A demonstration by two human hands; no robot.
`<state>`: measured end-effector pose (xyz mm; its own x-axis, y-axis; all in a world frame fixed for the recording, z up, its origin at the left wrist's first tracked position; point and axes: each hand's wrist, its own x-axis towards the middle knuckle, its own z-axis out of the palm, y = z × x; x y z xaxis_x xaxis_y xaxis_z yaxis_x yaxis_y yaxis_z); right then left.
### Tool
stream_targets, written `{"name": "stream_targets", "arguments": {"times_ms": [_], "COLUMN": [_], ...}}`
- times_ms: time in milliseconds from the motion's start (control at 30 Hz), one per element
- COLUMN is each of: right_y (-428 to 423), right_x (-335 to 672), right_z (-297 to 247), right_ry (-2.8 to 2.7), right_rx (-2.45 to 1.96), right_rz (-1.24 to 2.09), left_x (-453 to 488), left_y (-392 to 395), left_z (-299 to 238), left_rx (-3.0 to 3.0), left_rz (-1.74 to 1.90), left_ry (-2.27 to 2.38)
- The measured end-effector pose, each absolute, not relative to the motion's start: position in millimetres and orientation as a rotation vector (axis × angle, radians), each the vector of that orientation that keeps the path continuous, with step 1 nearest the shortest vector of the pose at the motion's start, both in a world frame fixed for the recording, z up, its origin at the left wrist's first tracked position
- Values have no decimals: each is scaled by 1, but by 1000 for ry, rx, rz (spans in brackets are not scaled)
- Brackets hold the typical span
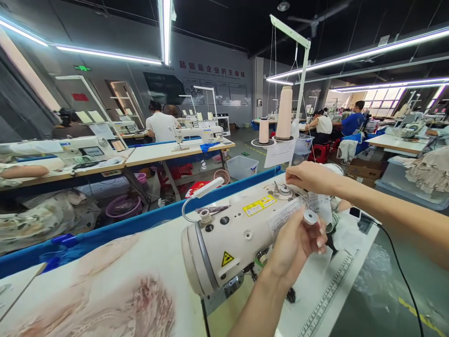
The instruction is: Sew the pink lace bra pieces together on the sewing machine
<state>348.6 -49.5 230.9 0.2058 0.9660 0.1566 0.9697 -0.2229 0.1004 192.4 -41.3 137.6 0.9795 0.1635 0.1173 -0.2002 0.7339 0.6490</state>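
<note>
My left hand (296, 243) is raised in front of the sewing machine (242, 224), its fingers closed around a small round metal bobbin (310, 216). Beyond it, my right hand (304, 177) hovers over the machine's top, close to the bobbin winder (284, 190). Its fingers are pinched together; any thread between them is too fine to make out. A tall cone of pale pink thread (285, 112) and a smaller spool (264, 130) stand on the thread stand behind the machine. A paper (279, 154) hangs below them.
Pale pink fabric (115, 299) lies on the table to the left. A printed ruler (324, 299) runs along the right side, near a black cable (400, 262). A blue cloth trough (140, 217) borders the table's far edge. Other people work at machines beyond.
</note>
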Motion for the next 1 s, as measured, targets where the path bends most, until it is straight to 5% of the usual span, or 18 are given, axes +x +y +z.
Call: {"name": "stream_targets", "arguments": {"times_ms": [1000], "right_y": [-77], "right_x": [324], "right_z": [230], "right_ry": [-2096], "right_rx": [-2301], "right_rz": [-282], "left_x": [210], "left_y": [-76], "left_z": [128], "left_rx": [452], "left_rz": [247], "left_ry": [35]}}
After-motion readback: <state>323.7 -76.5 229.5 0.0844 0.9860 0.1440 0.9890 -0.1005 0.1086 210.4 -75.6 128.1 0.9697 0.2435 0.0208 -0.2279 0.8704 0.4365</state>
